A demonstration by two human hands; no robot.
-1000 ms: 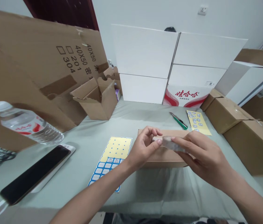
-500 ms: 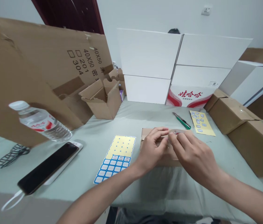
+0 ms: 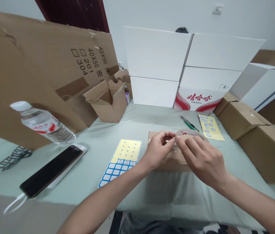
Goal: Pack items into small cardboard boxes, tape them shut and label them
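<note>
My right hand (image 3: 202,159) grips a roll of clear tape (image 3: 188,132), its fingers curled over the near side of the ring. Close beside it, my left hand (image 3: 157,150) has thumb and fingers brought together at the roll's left edge, on what looks like the loose end of the tape; a glossy bit shows between the hands. Both hands are over a small closed cardboard box (image 3: 174,166), which they partly cover. To the left lies a sheet of blue-edged labels (image 3: 125,152), its upper part bare yellow backing, with my left forearm across its lower corner.
A green utility knife (image 3: 189,124) and a yellow sticker sheet (image 3: 211,127) lie beyond the hands. An open carton (image 3: 110,107), water bottle (image 3: 47,125) and phone (image 3: 52,170) stand or lie at left. White boxes (image 3: 157,55) wall the back; brown boxes (image 3: 261,143) line the right.
The tape roll shows more, tilted up above my right hand. My left hand has shifted slightly left, its fingers drawn closer together. The view has moved a little.
</note>
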